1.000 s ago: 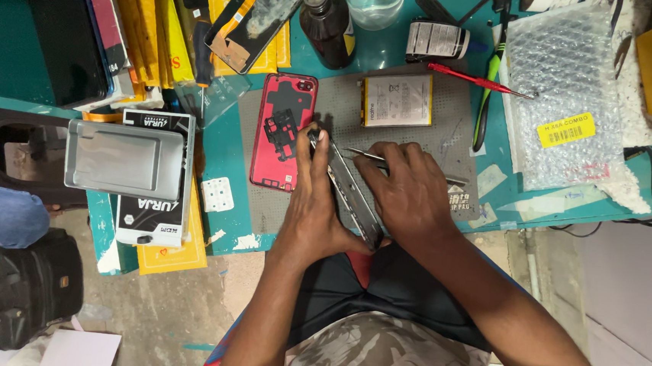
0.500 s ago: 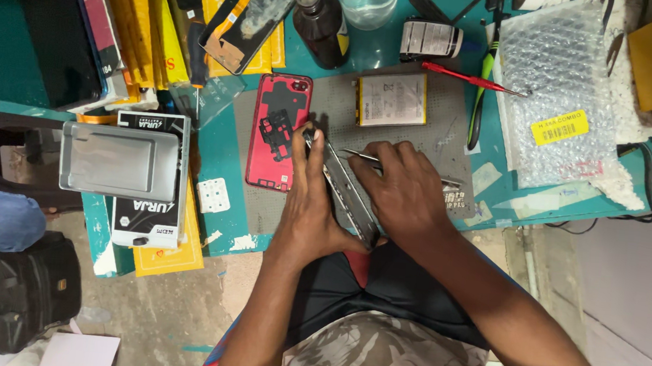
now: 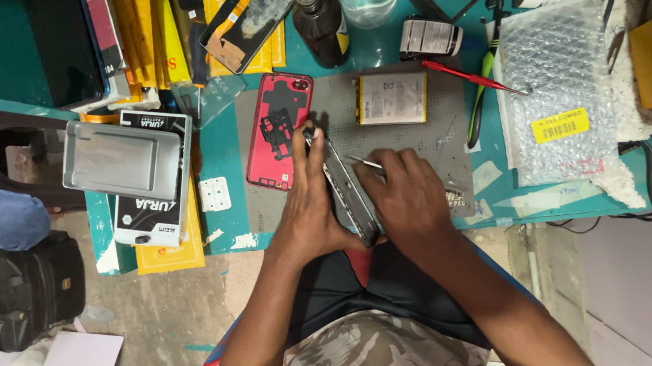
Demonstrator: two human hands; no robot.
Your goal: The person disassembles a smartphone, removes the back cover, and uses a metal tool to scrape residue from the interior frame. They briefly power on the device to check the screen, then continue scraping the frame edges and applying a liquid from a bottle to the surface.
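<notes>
Hands meet over the grey mat: left hand (image 3: pixel 311 205) grips the phone frame (image 3: pixel 350 192) on edge, tilted; right hand (image 3: pixel 409 200) pinches a thin metal tool (image 3: pixel 364 163) against it. A slip off that edge could gouge the frame or knock it onto the red back cover (image 3: pixel 278 130).

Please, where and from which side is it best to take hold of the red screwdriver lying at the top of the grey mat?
Probably the red handle of the red screwdriver, pinched from above. It lies flat on the grey mat, thin tip pointing right onto the bubble-wrap bag. The handle is the thicker part, with bare mat beside it; the battery lies just below it.
</notes>
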